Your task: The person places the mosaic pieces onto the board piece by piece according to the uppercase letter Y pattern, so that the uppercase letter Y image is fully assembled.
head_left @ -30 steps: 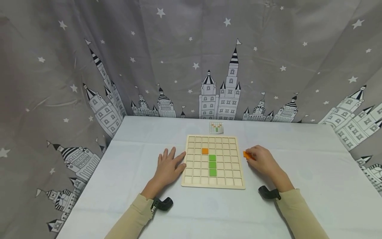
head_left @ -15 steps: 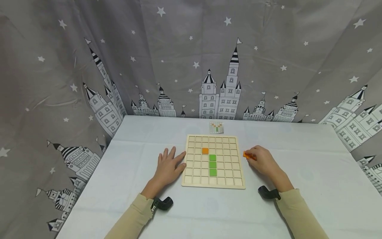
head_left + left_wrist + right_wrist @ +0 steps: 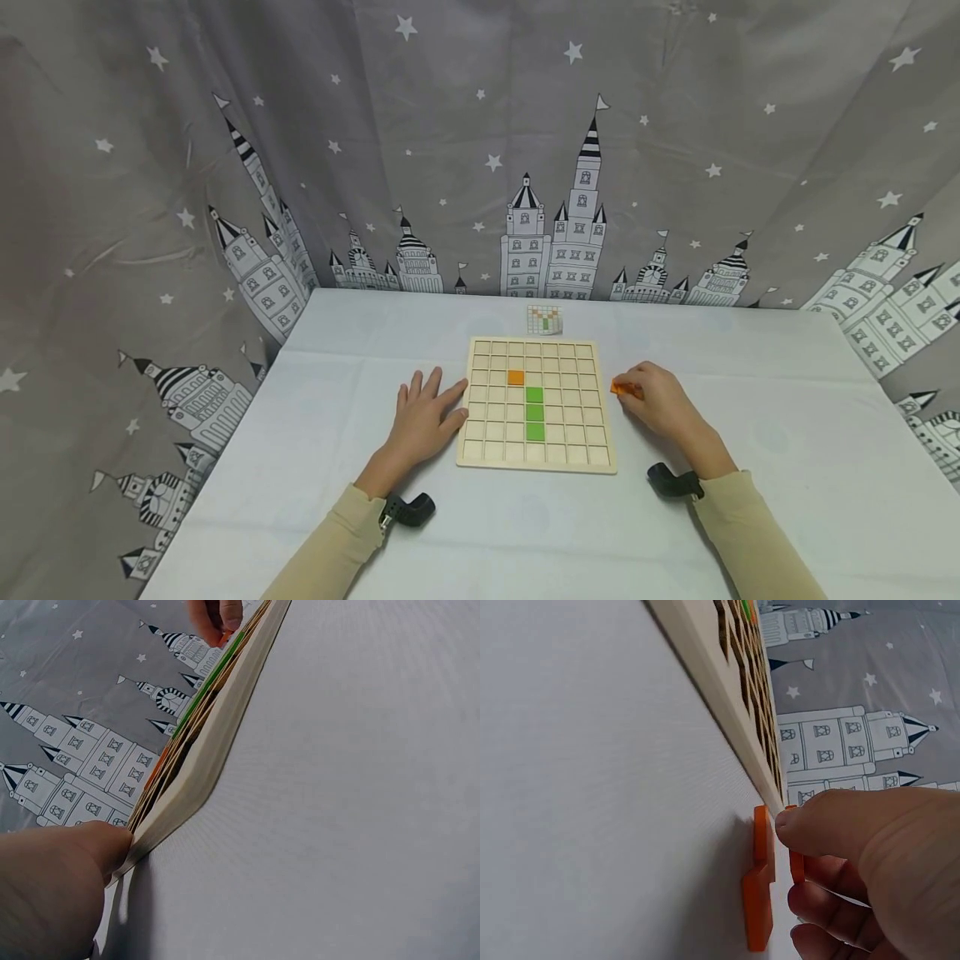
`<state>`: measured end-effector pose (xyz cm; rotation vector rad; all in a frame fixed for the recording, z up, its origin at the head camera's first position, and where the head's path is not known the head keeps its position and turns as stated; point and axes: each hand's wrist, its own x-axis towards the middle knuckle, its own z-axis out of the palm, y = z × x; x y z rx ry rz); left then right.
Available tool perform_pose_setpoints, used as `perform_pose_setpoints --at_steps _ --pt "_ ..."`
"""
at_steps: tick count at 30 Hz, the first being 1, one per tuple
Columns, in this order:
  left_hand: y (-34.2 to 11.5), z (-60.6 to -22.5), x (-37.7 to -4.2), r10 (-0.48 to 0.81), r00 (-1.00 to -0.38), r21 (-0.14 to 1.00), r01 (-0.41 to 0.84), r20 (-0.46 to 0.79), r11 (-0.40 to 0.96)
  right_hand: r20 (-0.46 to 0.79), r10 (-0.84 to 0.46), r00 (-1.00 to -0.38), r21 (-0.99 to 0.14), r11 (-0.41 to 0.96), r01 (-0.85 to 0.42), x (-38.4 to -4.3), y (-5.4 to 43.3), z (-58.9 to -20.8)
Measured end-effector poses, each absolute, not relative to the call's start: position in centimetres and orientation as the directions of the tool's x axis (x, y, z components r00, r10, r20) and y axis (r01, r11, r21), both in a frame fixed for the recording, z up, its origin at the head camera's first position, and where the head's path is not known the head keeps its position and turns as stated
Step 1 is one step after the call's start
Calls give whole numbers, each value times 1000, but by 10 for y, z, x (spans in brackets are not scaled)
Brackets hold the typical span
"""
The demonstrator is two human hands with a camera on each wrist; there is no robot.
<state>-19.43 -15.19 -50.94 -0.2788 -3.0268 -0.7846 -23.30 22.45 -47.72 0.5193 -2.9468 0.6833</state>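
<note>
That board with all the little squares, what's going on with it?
A person's left hand rests with its thumb touching the left edge of the board. The right hand pinches an orange tile just off the board's right side, with two more orange tiles beside it. On the board sit three green tiles in a column and one placed orange tile, up and to the left of them. Beyond the board is a small card with an orange and green pattern.

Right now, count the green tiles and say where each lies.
3, in adjacent squares of one column on the board: the far green tile, the middle green tile and the near green tile. Any under the left hand or right hand would be hidden.
</note>
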Motion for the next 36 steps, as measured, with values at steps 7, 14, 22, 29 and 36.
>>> perform_pose_setpoints --at_steps 7,14,22,29,36 --pt "-153 -509 -194 169 -984 486 171 48 857 163 -335 -928 -408 833 -373 -240 213 -471" --pt "-153 -509 -193 170 -984 490 169 44 855 156 -380 -912 -422 809 -410 -250 189 -465" --pt "-153 -511 -194 169 -984 482 172 50 859 141 -434 -890 -444 776 -449 -258 164 -459" --pt "-153 -512 -195 170 -984 487 176 57 855 163 -492 -855 -429 745 -510 -264 148 -463" --pt "-153 -511 -195 169 -984 486 175 56 856 173 -533 -828 -426 718 -551 -269 128 -461"
